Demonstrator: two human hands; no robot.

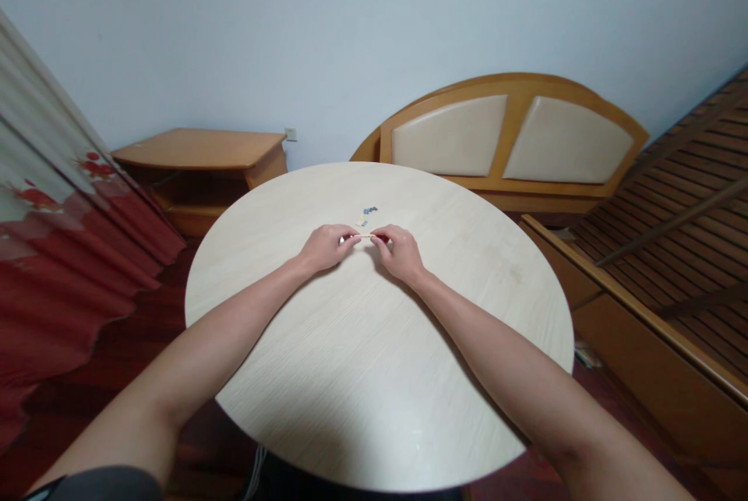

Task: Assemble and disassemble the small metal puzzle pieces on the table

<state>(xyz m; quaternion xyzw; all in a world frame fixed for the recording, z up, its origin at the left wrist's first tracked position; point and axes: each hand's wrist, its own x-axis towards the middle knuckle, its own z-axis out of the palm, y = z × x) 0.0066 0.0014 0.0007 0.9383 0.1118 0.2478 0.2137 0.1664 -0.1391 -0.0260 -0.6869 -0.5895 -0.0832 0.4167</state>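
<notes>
Between my two hands is a thin, pale strip-like piece point(365, 236), too small to name. My left hand point(327, 246) pinches its left end between thumb and fingertips. At the right end, my right hand point(400, 252) pinches it in the same way. Both hands are just above or resting on the round pale wood-grain table point(351, 376); which of the two I cannot tell. Just beyond the fingertips lie several small dark and blue-grey pieces point(370, 210) and a tiny cream piece point(360, 222).
A low wooden cabinet point(204, 149) stands behind the table at left, beside a red and white curtain point(87, 252). An arched wooden headboard point(520, 142) leans at the wall. Wooden slats point(689, 236) and a bed rail point(631, 314) are at right.
</notes>
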